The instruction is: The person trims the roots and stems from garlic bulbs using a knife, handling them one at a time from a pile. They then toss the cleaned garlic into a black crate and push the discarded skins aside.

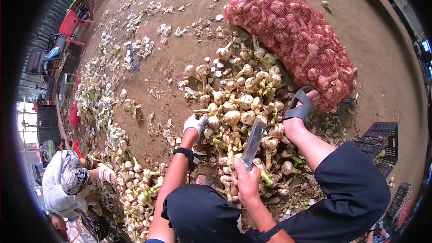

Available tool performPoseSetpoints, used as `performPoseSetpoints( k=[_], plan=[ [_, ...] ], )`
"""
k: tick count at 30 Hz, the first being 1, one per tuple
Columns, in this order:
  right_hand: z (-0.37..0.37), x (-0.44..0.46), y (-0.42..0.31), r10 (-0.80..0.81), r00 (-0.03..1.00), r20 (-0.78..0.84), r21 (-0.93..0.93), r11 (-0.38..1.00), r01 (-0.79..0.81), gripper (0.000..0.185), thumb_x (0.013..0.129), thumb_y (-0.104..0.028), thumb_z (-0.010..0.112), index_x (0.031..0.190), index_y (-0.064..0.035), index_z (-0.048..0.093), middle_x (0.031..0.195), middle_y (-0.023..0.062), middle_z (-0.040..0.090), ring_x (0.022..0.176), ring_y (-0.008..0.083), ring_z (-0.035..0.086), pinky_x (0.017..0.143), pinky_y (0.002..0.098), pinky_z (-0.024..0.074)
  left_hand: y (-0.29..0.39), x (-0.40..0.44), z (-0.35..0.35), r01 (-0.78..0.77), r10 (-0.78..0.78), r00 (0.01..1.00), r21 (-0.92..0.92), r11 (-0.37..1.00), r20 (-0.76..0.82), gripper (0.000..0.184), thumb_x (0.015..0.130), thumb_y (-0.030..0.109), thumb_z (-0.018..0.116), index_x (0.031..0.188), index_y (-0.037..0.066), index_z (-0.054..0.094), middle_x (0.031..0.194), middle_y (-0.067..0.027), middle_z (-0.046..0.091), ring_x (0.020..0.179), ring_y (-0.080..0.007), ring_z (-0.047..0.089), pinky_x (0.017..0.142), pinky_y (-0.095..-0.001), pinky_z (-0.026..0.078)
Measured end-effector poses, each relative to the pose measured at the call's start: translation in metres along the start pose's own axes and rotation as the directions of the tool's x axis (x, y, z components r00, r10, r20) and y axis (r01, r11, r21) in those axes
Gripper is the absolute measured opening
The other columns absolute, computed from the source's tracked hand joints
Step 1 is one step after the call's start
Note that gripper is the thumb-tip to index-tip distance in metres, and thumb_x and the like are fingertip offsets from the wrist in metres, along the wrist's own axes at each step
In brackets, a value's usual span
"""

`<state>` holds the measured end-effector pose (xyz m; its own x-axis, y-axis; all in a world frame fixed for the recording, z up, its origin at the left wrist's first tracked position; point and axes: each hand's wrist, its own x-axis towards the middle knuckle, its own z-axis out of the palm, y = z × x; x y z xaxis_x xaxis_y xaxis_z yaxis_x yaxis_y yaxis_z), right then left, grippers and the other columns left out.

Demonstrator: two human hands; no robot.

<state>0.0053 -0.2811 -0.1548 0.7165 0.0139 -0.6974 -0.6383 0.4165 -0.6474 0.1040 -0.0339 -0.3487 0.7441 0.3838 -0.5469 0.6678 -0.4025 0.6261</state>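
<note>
While the right hand [247, 183] wraps round the handle of the cleaver [254, 141], poised above the near part of the garlic pile [231, 118], care seems to call for a steady blade, kept clear of the sandalled right foot [300, 107]. The cleaver's long axis runs away from the body, tip forward and leaning slightly right. Farther out, the gloved left hand [193, 125] meets bulbs [213, 122] at the pile's left edge; whether it pinches one, I cannot tell. Beyond lies a red mesh sack [297, 40].

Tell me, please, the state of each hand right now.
Left hand, white-gloved: at the pale, round garlic bulbs; its grip cannot be told.
Right hand: closed, holding a broad, grey metal-bladed knife.
</note>
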Motion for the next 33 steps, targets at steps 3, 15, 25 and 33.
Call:
performPoseSetpoints(
  k=[3,15,25,33],
  plan=[
    [-0.003,0.0,0.002,-0.02,1.0,0.022,-0.01,1.0,0.02,0.025,0.098,-0.02,0.065,0.087,0.0016,0.064,0.063,-0.0018,0.052,0.048,0.0065,0.047,0.054,0.0318,0.0574,-0.002,-0.001,0.003,0.089,-0.07,0.996,-0.391,0.916,0.064,0.045,0.087,0.027,0.077,0.121,0.0,0.065,0.104,-0.0078,0.072,0.09,-0.0163,0.064,0.081,-0.0327,0.053],
    [0.001,-0.017,-0.016,-0.023,0.998,0.05,0.047,0.999,0.02,0.027,0.097,-0.023,0.068,0.083,-0.0003,0.062,0.061,-0.0011,0.053,0.045,0.0071,0.045,0.055,0.033,0.0567,0.035,-0.028,-0.002,0.303,-0.236,0.953,-0.562,0.77,0.19,0.031,0.083,0.03,0.08,0.108,0.014,0.069,0.095,-0.0004,0.069,0.078,-0.0152,0.063,0.061,-0.0344,0.05],
    [0.006,-0.028,-0.035,-0.111,0.991,0.069,0.095,0.99,0.104,0.02,0.097,-0.02,0.065,0.084,-0.0071,0.058,0.061,-0.0045,0.047,0.044,0.0059,0.042,0.057,0.0325,0.0582,0.086,-0.11,-0.066,0.012,0.297,0.944,-0.913,0.407,0.144,0.069,0.083,0.023,0.068,0.144,0.019,0.037,0.129,-0.0135,0.06,0.106,-0.0346,0.066,0.088,-0.0539,0.058],
    [0.017,-0.061,-0.058,-0.492,0.852,0.18,-0.197,0.83,0.521,0.021,0.095,-0.017,0.069,0.082,-0.0021,0.06,0.061,-0.0039,0.051,0.048,0.0065,0.048,0.049,0.0324,0.0478,0.165,-0.235,-0.177,-0.346,0.506,0.862,-0.744,0.572,-0.012,0.064,0.077,0.023,0.078,0.133,0.006,0.053,0.103,-0.0034,0.066,0.088,-0.016,0.065,0.073,-0.03,0.054]
  ],
)
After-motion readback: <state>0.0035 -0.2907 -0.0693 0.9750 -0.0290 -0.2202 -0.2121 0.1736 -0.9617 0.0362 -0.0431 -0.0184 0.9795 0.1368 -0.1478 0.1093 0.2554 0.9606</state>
